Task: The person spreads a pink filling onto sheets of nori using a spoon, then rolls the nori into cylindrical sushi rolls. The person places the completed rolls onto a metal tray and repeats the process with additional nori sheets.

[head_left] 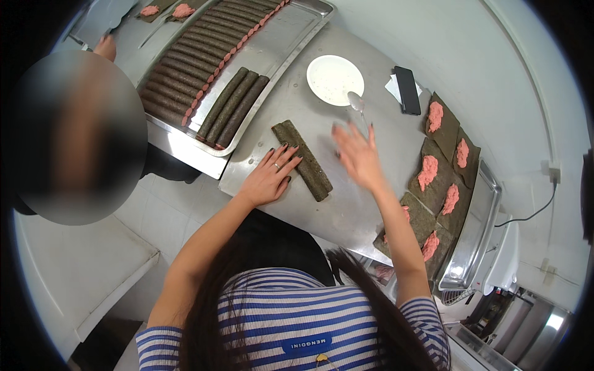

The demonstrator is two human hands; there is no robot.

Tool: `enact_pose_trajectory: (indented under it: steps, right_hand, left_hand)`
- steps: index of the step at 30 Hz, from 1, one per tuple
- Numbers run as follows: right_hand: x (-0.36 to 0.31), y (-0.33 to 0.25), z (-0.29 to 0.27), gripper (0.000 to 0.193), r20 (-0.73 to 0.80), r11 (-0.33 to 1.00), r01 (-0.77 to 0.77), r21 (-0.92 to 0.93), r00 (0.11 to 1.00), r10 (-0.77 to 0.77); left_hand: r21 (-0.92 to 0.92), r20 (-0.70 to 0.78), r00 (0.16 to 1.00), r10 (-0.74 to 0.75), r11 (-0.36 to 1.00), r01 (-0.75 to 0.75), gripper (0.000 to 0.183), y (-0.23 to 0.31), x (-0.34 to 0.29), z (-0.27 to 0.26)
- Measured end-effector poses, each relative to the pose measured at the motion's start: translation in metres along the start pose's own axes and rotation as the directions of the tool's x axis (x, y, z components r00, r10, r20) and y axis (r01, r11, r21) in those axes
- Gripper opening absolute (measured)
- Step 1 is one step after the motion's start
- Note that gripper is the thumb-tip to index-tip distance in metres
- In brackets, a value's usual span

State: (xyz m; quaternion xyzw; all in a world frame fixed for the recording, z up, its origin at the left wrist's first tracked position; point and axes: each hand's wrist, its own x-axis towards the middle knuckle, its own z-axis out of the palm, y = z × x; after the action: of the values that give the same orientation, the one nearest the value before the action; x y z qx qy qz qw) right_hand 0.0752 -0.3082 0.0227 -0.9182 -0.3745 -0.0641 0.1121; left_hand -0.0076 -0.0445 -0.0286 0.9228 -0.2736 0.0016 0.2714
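Observation:
A dark green seaweed roll [315, 177] lies slantwise on the steel table in front of me. It looks double along its length; whether that is two rolls or one with a loose flap I cannot tell. My left hand [270, 177] rests on its left side, fingers spread flat over it. To the right of the roll, apart from it, my right hand [359, 157] is held with fingers spread and slightly blurred. Just beyond those fingers, a metal spoon [356, 102] leans on the rim of a white bowl [335, 80].
A steel tray [272, 59] at the left back holds many finished seaweed rolls [204, 52]. Seaweed sheets with pink paste [428, 172] lie along the right side, beside another metal tray [476, 229]. A black phone [406, 91] lies near the wall. Another person's hand [106, 47] shows at upper left.

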Motion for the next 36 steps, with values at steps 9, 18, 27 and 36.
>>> enact_pose_trajectory:
  steps: [9, 18, 27, 36]
  right_hand:
    - [0.114, 0.04, 0.01, 0.037, 0.123, 0.976, -0.087, -0.199, 0.986, 0.113]
    - [-0.042, -0.033, 0.007, 0.054, 0.227, 0.986, 0.031, 0.164, 0.971, -0.068]
    - [-0.101, -0.048, -0.011, 0.052, 0.352, 0.979, -0.096, 0.18, 0.935, 0.027]
    - [-0.039, -0.03, 0.019, 0.052, 0.296, 0.98, 0.077, 0.183, 0.946, -0.129]
  left_hand:
    - [0.002, -0.011, 1.0, 0.016, 1.0, -0.016, 0.062, 0.001, 0.002, -0.002]
    - [0.003, -0.031, 0.999, 0.009, 1.0, -0.009, 0.058, 0.0, -0.001, 0.0]
    - [0.039, -0.025, 1.0, 0.0, 0.999, 0.001, 0.058, 0.0, -0.001, -0.002]
    - [-0.009, -0.025, 0.999, 0.025, 1.0, -0.026, 0.058, -0.001, 0.001, 0.001]
